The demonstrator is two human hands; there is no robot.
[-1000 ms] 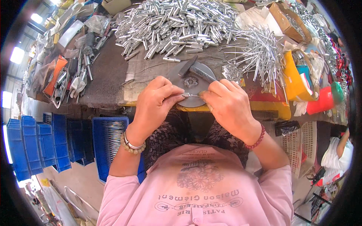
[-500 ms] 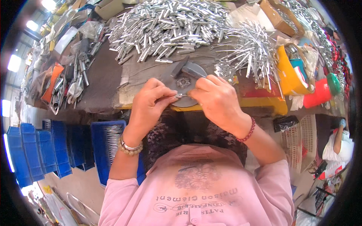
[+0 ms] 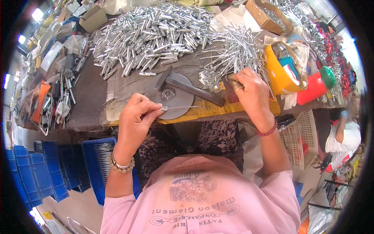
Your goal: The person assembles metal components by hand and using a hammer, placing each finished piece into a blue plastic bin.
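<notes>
Between the thumb and fingers of my left hand is a thin metal rod with a small fitting at its held end. Its pointed tip reaches right, over a round grey metal plate. On the plate sit a small ring-shaped metal piece and a hammer, whose handle slants off toward the right. My right hand is over the table to the right, its fingers curled together beside a heap of small metal parts. Whatever its fingertips may hold is hidden.
A large pile of silver metal tubes covers the far middle, with a bundle of thin rods beside it. To the right stand a yellow container and a red one. Tools lie left; a blue crate is below.
My hands have separated: the right has moved away to the small parts, while the left keeps the rod. The hammer handle and the full rod now show. The view has shifted.
</notes>
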